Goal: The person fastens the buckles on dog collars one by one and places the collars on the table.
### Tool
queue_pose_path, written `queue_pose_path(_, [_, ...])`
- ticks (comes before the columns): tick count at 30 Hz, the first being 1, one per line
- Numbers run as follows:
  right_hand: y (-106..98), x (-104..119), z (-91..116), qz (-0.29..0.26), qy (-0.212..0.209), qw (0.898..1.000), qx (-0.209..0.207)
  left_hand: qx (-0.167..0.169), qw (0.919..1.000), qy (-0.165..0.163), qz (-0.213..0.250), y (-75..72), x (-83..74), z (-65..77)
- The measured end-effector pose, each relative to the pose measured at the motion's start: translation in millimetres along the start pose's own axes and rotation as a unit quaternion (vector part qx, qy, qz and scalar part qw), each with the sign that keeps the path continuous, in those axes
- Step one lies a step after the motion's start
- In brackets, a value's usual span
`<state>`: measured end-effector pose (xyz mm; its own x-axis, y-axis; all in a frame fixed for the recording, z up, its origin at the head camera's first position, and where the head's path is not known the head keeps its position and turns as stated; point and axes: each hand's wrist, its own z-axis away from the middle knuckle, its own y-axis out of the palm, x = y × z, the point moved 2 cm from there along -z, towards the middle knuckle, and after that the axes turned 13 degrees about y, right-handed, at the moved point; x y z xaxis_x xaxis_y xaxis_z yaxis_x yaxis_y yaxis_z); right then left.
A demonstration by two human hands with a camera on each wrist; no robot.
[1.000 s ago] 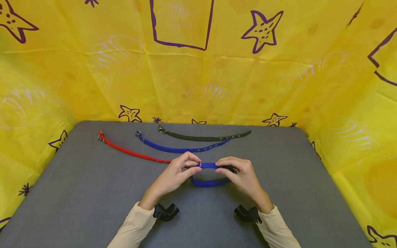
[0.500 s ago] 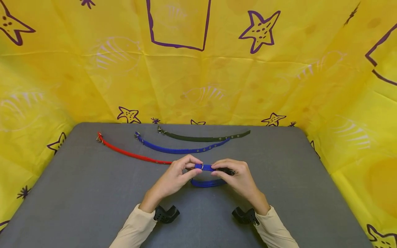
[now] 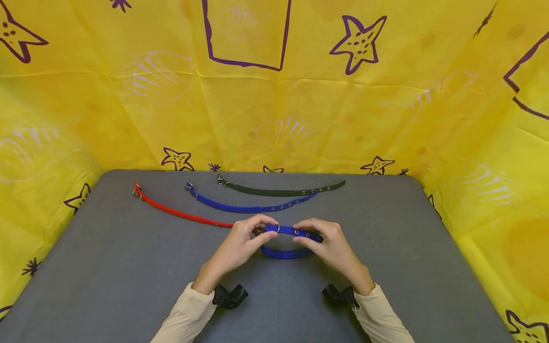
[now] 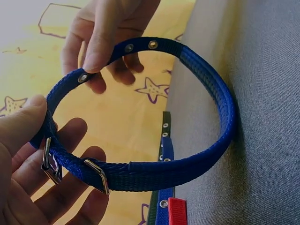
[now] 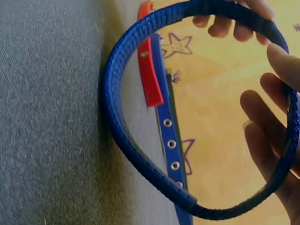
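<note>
Bent into a loop, a blue pet collar (image 3: 286, 254) is held between both hands above the table. My left hand (image 3: 238, 244) pinches it at the buckle end, where the metal buckle (image 4: 49, 161) and a D-ring (image 4: 98, 177) show in the left wrist view. My right hand (image 3: 336, 244) grips the strap end with the eyelets (image 4: 153, 44) between thumb and fingers. Near the left thumb the two ends overlap; whether the strap passes through the buckle I cannot tell. The lower side of the loop hangs close to the table surface.
On the grey table (image 3: 128, 276) lie a red collar (image 3: 180, 214), a second blue collar (image 3: 240, 208) and a dark green collar (image 3: 270, 192), stretched out beyond the hands. The red one's end is hidden behind the left hand. A yellow printed cloth (image 3: 274, 105) surrounds the table.
Eyelets on the strap now show between the hands in the head view, where the right fingers covered them before. The hands have barely shifted; the other collars lie as they were.
</note>
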<state>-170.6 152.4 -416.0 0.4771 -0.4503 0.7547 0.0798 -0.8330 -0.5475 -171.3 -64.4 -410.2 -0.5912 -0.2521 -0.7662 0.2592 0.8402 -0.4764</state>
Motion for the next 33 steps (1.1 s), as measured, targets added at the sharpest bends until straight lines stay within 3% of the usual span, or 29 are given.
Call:
queue_pose_path(9, [4, 6, -1, -0.002, -0.044, 0.999, -0.002, 0.006, 0.9996, 0.027, -0.01, 5.3, -6.0, -1.9])
queue_pose_path(13, [4, 5, 0, -0.003, -0.049, 0.999, -0.003, 0.026, 0.9992, 0.03, -0.002, 4.5, -5.0, -1.3])
queue_pose_path(20, [3, 4, 0, -0.002, -0.037, 0.999, -0.002, 0.063, 0.998, -0.003, -0.007, -8.1, -0.6, 1.2])
queue_pose_path(27, [2, 3, -1, -0.001, -0.001, 1.0, 0.015, 0.098, 0.9933, -0.061, -0.004, -19.6, 6.4, 5.3])
queue_pose_path(33, [2, 2, -1, 0.002, -0.012, 1.0, 0.026, 0.094, 0.9932, -0.068, 0.007, -20.5, 8.3, 5.4])
